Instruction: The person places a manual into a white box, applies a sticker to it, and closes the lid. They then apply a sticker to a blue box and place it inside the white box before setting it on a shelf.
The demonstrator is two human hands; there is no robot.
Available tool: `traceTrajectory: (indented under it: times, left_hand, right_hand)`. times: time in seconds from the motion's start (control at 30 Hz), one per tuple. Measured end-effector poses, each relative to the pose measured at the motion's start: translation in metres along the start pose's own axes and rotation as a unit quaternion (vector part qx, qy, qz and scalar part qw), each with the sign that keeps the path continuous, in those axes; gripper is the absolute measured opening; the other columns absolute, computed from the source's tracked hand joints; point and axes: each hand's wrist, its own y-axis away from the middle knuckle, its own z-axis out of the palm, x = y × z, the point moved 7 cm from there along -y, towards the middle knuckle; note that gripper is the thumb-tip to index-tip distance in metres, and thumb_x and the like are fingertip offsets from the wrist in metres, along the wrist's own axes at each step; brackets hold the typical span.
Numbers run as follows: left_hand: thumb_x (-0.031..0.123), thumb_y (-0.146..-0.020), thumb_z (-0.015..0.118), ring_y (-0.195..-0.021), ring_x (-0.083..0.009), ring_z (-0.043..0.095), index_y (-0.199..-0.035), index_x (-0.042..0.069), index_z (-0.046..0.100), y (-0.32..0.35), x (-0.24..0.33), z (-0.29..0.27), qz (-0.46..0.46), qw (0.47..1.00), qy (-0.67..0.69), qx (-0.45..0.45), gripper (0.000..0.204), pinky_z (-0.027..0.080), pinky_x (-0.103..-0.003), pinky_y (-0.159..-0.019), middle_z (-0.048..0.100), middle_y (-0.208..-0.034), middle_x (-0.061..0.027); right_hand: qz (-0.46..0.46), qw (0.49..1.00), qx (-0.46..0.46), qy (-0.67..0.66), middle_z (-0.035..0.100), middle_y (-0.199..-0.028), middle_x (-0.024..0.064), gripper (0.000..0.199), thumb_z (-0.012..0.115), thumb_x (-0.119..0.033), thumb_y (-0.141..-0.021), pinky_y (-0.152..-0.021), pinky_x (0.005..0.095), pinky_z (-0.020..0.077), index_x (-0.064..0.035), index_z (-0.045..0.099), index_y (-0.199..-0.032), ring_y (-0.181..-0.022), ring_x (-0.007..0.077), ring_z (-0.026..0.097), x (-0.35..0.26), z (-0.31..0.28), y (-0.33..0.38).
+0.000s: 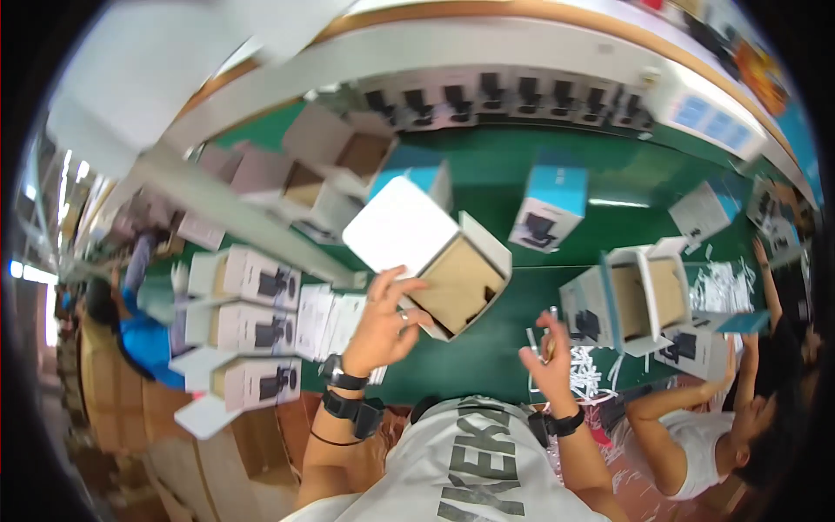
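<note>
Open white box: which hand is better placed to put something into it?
Probably the right hand. It is apart from the open white box, fingers pinching something small, I cannot tell what. The left hand already grips the box, its opening tilted toward the right.

Grey T-shirt with dark lettering, black watch and strap on left wrist (345, 391), black band on right wrist (564, 424).

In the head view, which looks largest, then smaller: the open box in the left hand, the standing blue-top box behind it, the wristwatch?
1. Open box, though it is nearest the camera.
2. Blue-top box.
3. Wristwatch, clearly smallest.
</note>
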Motion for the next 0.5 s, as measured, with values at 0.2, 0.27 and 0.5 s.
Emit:
traceTrajectory:
  times: [0.2,0.27,0.5]
  left_hand:
    - [0.008,-0.09,0.071,-0.139,-0.0466,0.046,-0.133,0.001,0.066,0.113,-0.083,-0.027,-0.31,0.894,0.121,0.302,0.043,0.04,-0.051,-0.117,0.059,-0.139,-0.0238]
    - [0.012,-0.09,0.073,-0.137,-0.0462,0.049,-0.134,0.002,0.065,0.177,-0.138,0.005,-0.381,0.891,0.025,0.244,0.045,0.044,-0.05,-0.113,0.059,-0.14,-0.0236]
    - [0.03,-0.089,0.075,-0.113,-0.0422,0.063,-0.122,0.001,0.069,0.235,-0.163,0.104,-0.43,0.858,-0.281,0.015,0.044,0.052,-0.052,-0.097,0.063,-0.126,-0.0267]
  right_hand:
    - [0.008,1.0,0.011,0.019,0.067,-0.114,0.0083,0.059,0.082,-0.014,-0.087,-0.085,0.0302,0.0467,-0.0018,0.056,-0.138,-0.098,0.0174,0.059,0.017,0.046,-0.051]
    - [0.041,0.995,0.089,-0.019,0.068,-0.106,0.0015,0.044,0.076,-0.009,-0.092,-0.067,0.0237,0.0423,-0.0038,0.06,-0.132,-0.079,0.0061,0.049,0.053,0.052,-0.059]
    - [0.082,0.997,-0.003,-0.001,0.067,-0.083,0.0035,0.029,0.08,-0.02,-0.093,-0.069,0.0265,0.0493,-0.0005,0.058,-0.095,-0.075,0.0094,0.059,0.0,0.043,-0.031]
